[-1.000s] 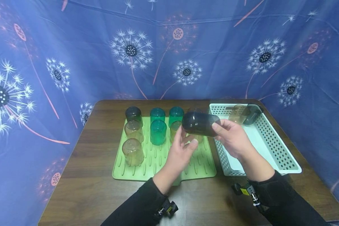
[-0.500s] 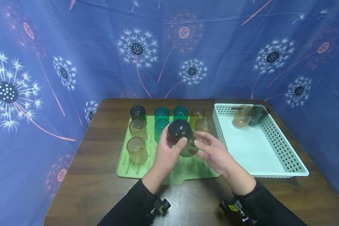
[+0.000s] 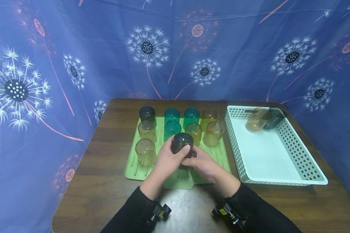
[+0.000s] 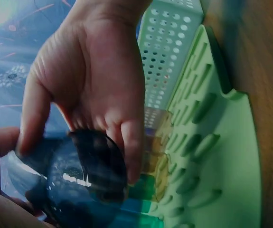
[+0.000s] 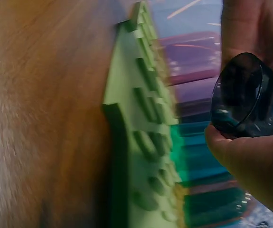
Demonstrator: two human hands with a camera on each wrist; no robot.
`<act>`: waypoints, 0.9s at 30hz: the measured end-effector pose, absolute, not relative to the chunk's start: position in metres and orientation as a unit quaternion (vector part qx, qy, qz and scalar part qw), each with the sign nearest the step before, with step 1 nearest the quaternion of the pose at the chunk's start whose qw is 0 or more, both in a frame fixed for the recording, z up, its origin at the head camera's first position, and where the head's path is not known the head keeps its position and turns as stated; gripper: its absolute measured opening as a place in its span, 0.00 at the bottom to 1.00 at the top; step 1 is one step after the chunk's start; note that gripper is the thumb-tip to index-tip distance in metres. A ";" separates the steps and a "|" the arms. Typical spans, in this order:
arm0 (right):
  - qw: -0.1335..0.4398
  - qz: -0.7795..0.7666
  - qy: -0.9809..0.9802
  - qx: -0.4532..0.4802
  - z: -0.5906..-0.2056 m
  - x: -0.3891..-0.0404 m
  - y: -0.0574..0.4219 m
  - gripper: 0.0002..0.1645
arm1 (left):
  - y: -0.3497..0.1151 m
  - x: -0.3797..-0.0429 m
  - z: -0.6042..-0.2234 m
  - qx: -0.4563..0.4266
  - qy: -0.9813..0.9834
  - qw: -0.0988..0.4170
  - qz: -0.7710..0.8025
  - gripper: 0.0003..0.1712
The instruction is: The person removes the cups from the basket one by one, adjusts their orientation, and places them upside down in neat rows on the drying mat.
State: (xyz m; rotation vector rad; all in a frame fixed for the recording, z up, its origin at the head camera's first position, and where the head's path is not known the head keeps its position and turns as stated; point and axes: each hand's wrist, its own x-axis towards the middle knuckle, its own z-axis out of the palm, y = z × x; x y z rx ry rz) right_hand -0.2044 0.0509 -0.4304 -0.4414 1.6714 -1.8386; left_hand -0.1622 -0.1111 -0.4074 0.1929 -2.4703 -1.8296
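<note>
A dark grey drinking glass is held base up above the front middle of the green drying mat. My left hand grips it from the left, thumb across its near side. On the other side my right hand holds it lower down, fingers curled near the rim. The left wrist view shows the rounded base of the dark glass; its open mouth shows in the right wrist view. Behind the hands, upturned glasses stand on the mat: a dark one, teal ones and amber ones.
A pale perforated basket stands right of the mat. An amber glass and a grey glass lean together in its far right corner. A blue dandelion-print cloth hangs behind the wooden table.
The dark glass has moved left from the basket's side and turned from lying sideways to base up. My right hand has shifted its hold to the lower part of the glass.
</note>
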 end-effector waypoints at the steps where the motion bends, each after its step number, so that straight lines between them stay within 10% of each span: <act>1: 0.303 -0.693 0.633 -0.163 -0.434 -0.206 0.047 0.49 | -0.111 -0.162 -0.408 0.070 -0.807 0.035 -0.585 0.44; 18: 0.103 -0.487 0.840 -0.218 -0.468 -0.217 0.014 0.32 | -0.096 -0.155 -0.414 0.142 -0.825 0.071 -0.542 0.43; 27: 0.099 -0.420 0.881 -0.192 -0.456 -0.206 0.012 0.44 | -0.087 -0.152 -0.407 0.154 -0.777 0.189 -0.580 0.31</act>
